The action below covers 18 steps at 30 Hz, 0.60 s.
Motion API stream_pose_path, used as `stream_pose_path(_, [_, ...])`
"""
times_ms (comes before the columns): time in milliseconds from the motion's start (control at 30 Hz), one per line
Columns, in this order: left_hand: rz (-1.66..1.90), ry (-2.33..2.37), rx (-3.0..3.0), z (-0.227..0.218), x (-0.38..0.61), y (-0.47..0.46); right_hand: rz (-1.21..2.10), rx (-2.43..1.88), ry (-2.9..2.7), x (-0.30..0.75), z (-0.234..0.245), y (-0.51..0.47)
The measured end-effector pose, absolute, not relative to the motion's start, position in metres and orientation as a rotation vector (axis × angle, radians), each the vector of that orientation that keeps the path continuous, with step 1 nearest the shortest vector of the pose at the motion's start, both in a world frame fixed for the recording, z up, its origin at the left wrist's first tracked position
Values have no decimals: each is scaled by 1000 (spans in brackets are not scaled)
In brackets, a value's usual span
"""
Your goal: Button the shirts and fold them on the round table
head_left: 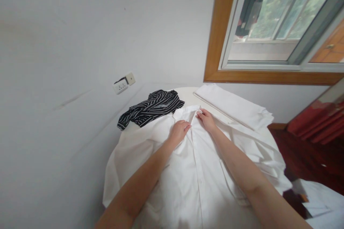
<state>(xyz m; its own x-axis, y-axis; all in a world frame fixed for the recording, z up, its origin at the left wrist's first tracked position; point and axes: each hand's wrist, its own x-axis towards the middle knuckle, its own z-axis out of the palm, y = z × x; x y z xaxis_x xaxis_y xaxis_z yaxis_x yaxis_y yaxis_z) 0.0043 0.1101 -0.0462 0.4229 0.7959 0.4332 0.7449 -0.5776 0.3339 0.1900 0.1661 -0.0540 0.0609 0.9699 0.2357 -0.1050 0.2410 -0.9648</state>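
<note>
A white button-front shirt (185, 171) lies spread over a round table, its collar at the far side and its sleeves out to both sides. My left hand (179, 132) pinches the front placket just below the collar. Slightly farther up and to the right, my right hand (206, 120) grips the other front edge close to the collar. Both hands have their fingers closed on the fabric, a short gap apart. Under the fingertips, small details such as a button are too fine to make out.
A black-and-white striped garment (161, 105) lies crumpled at the back left of the table (185, 94). Folded white cloth (231, 103) rests at the back right. A wall socket (120, 86) and a wood-framed window (225, 76) are behind. More white fabric (322, 200) shows at lower right.
</note>
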Motion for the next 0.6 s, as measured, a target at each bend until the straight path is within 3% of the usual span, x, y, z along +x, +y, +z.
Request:
stream_pose_path(300, [836,1109,2730,-12,6,62,849,-1038,-1217,187,-60,190])
stream_pose_path(600, [818,1037,2415,-26,-7,44,706,-1126,-1379,180,-46,201])
